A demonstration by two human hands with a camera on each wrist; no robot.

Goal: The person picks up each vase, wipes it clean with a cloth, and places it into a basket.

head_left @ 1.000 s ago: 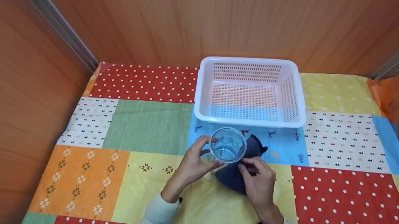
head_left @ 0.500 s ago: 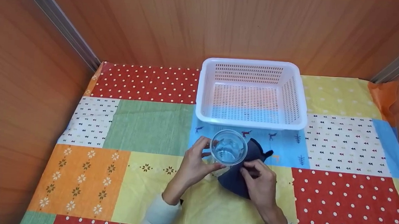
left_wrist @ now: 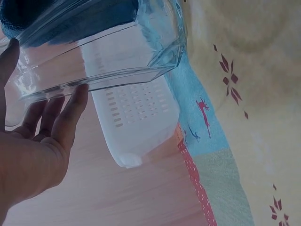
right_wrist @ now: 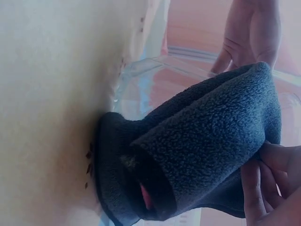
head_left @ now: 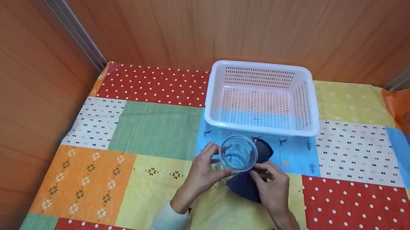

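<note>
Clear glass is the material of the cup (head_left: 239,156), which is between the 2 hands, on the near side of the white basket (head_left: 261,129). The left hand (head_left: 202,169) holds it, fingers and thumb curled around its side. The right hand (head_left: 275,188) pinches the dark blue cloth (head_left: 245,188) just beside the cup. Whether the cup touches the patchwork tablecloth (head_left: 159,195), I cannot tell.
</note>
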